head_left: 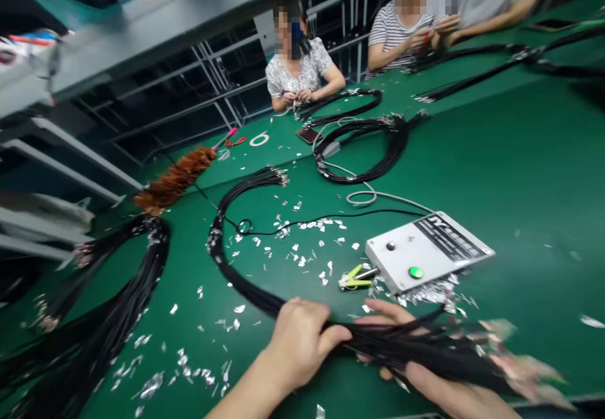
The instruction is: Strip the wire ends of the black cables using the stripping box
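A bundle of thin black cables (246,285) curves across the front of the green table, its far end bent back toward the middle. My left hand (302,337) is closed round this bundle, thumb lying along the top. Farther right, my right hand (437,384) cradles the same bundle from beneath, with fingers on its far side and the thumb on the near side. Beyond my hands the cables fan out into blurred, copper-coloured ends (524,365). Just behind my right hand stands a light grey box (385,258) with a green button (416,273) and a yellow-green clip (354,278).
Silver foil scraps (295,258) litter the table (534,217). More black cable bundles lie at the left (142,280) and as a coil (363,170) behind. A brown duster (179,179) rests near the far edge. Several people sit opposite, including one in a patterned top (302,69).
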Motion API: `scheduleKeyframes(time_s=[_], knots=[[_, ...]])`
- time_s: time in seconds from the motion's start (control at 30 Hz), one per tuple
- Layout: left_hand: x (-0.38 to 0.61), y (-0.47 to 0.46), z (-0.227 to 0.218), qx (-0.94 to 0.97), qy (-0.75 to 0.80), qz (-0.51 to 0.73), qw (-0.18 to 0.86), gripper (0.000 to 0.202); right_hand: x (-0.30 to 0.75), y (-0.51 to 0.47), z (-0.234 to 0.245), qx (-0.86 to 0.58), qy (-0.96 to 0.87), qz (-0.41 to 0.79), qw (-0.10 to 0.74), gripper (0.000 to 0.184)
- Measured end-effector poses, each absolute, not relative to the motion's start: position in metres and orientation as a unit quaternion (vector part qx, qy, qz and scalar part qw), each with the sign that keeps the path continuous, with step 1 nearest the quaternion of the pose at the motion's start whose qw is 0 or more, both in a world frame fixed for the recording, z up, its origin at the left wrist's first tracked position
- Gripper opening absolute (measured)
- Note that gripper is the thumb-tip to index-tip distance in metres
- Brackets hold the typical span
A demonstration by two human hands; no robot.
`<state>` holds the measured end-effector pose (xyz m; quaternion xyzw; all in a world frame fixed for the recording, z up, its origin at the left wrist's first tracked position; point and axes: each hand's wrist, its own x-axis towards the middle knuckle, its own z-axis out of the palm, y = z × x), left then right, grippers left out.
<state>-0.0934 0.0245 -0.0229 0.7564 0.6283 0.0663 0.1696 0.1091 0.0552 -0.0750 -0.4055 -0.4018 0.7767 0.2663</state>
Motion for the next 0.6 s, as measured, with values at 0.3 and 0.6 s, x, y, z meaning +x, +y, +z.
scheduleKeyframes(time_s=[0.3, 0.6], knots=[[-0.169, 0.005, -0.001, 0.689, 0.699, 0.029, 0.189, 0.03, 0.157, 0.08, -0.033, -0.421, -0.56, 0.713, 0.027, 0.024], [-0.137, -0.014, -0.035, 0.628, 0.666, 0.199, 0.349, 0.029, 0.13, 0.077, -0.028, -0.354, -0.704, 0.536, 0.303, 0.02]])
